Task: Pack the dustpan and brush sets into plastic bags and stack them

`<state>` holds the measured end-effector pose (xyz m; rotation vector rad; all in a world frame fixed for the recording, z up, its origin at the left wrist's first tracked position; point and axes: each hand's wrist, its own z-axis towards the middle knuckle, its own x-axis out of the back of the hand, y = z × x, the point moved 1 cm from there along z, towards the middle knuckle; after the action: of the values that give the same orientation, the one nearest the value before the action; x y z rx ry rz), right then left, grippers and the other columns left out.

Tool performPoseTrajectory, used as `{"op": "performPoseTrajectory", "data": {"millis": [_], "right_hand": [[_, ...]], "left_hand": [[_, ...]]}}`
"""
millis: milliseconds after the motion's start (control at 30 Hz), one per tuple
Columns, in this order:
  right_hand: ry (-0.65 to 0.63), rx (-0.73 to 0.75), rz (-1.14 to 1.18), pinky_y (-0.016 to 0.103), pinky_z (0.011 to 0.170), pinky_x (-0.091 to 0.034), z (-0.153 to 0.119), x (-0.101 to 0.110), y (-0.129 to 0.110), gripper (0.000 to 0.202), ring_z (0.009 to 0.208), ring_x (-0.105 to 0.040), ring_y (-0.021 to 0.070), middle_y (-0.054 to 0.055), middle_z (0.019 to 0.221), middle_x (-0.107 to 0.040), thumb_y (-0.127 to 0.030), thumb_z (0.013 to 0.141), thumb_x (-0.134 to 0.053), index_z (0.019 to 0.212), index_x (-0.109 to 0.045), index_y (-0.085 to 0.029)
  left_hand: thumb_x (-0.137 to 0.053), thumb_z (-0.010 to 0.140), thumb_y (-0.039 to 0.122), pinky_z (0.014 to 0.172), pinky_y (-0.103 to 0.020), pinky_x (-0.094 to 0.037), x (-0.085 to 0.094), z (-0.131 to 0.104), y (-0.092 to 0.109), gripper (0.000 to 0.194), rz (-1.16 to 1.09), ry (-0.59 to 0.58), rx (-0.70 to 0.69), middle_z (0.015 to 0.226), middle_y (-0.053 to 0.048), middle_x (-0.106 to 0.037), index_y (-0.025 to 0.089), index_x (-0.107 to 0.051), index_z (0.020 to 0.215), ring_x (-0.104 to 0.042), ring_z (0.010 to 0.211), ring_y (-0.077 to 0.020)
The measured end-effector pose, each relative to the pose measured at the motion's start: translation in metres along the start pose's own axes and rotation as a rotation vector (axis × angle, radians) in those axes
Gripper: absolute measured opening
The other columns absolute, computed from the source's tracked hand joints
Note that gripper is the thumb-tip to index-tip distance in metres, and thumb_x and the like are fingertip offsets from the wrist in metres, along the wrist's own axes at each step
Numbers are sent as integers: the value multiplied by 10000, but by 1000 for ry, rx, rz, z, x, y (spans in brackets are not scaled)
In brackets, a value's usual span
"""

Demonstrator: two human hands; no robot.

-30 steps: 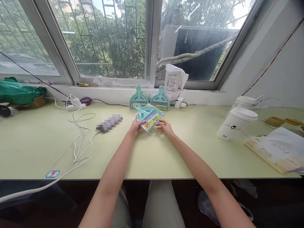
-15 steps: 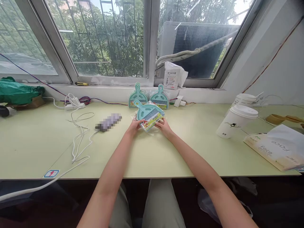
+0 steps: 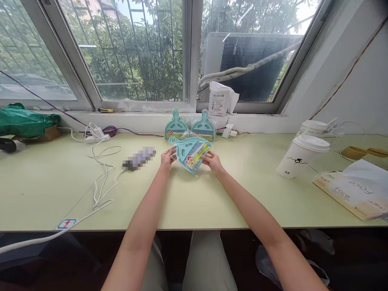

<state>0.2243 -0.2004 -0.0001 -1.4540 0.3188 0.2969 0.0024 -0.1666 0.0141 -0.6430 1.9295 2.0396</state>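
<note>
Between my hands is a mint-green mini dustpan and brush set (image 3: 191, 154) in clear wrapping, with a yellow and white label. It is tilted, its handle pointing up and left. My left hand (image 3: 167, 157) grips the wrapping at its left side, fingers closed. My right hand (image 3: 213, 161) pinches its right edge near the label. Just behind it, two similar groups of wrapped dustpan sets stand upright against the wall, the left dustpan sets (image 3: 176, 126) and the right dustpan sets (image 3: 204, 126).
A blurred-out object (image 3: 139, 158) and a white cable (image 3: 104, 165) lie to the left. On the right are a white paper cup (image 3: 298, 157), another cup behind it, and a tissue pack (image 3: 351, 188). A white package (image 3: 221, 99) stands on the sill; a green bag (image 3: 24, 121) sits far left.
The held dustpan set has turned clockwise, its handle swinging lower and further left. My left hand has shifted a little left and the right hand slightly right along its edge.
</note>
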Motion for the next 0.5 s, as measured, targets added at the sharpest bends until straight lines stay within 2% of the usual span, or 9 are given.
{"op": "performPoseTrajectory", "data": {"millis": [33, 100, 167, 200, 300, 367, 433, 467, 500], "right_hand": [[-15, -2, 2, 364, 830, -597, 0, -1, -2, 382, 816, -705, 190, 67, 906, -721, -149, 666, -790, 999, -602, -151], [-12, 3, 30, 356, 822, -601, 1, 1, -7, 380, 814, -705, 191, 69, 902, -722, -134, 660, -790, 994, -607, -143], [28, 21, 80, 346, 824, -601, 3, 6, -10, 362, 812, -704, 186, 65, 889, -721, -111, 658, -783, 972, -606, -140], [59, 32, 108, 339, 830, -600, 5, 10, -11, 345, 812, -702, 182, 61, 883, -719, -100, 659, -777, 954, -604, -140], [163, 54, 176, 317, 853, -593, 10, 23, -9, 300, 835, -697, 170, 48, 900, -709, -74, 663, -759, 904, -597, -147], [218, 59, 198, 310, 860, -592, 13, 30, -7, 296, 854, -695, 167, 43, 937, -700, -60, 658, -752, 893, -597, -153], [242, 58, 201, 309, 858, -595, 14, 34, -4, 304, 862, -694, 170, 45, 962, -694, -56, 653, -749, 898, -598, -154], [242, 56, 198, 309, 856, -596, 14, 34, -3, 306, 864, -694, 173, 48, 971, -691, -58, 652, -748, 901, -598, -154], [239, 54, 195, 309, 854, -597, 14, 33, -2, 309, 868, -694, 175, 50, 978, -689, -60, 651, -749, 904, -599, -153]], "left_hand": [[-488, 900, 192, 727, -288, -542, 3, 2, 6, 225, -49, 69, -33, 1025, -142, -681, 75, -653, 1000, -670, 758, -148], [-440, 896, 137, 749, -284, -544, 13, 7, 24, 212, -106, 310, -98, 982, -138, -679, 74, -627, 976, -678, 817, -159], [-390, 884, 94, 785, -296, -541, 29, 9, 45, 248, -96, 592, -150, 990, -138, -663, 80, -592, 1027, -669, 921, -180], [-350, 891, 91, 826, -314, -532, 38, 8, 56, 292, -86, 671, -176, 1044, -141, -646, 92, -568, 1085, -646, 1009, -190], [-290, 885, 79, 1012, -364, -429, 64, -2, 79, 409, 53, 864, -348, 1239, -135, -561, 156, -484, 1236, -497, 1254, -194], [-337, 827, 50, 1115, -410, -300, 74, -14, 85, 504, 328, 1034, -553, 1343, -151, -485, 170, -427, 1308, -384, 1352, -213], [-395, 770, 43, 1164, -463, -160, 76, -23, 83, 609, 577, 1170, -739, 1439, -181, -379, 154, -370, 1368, -268, 1415, -250], [-422, 759, 57, 1172, -474, -109, 73, -26, 80, 634, 646, 1182, -810, 1480, -185, -320, 148, -356, 1383, -215, 1434, -263], [-443, 766, 82, 1175, -472, -90, 69, -26, 77, 626, 684, 1139, -866, 1501, -182, -288, 142, -360, 1384, -188, 1441, -267]]}}
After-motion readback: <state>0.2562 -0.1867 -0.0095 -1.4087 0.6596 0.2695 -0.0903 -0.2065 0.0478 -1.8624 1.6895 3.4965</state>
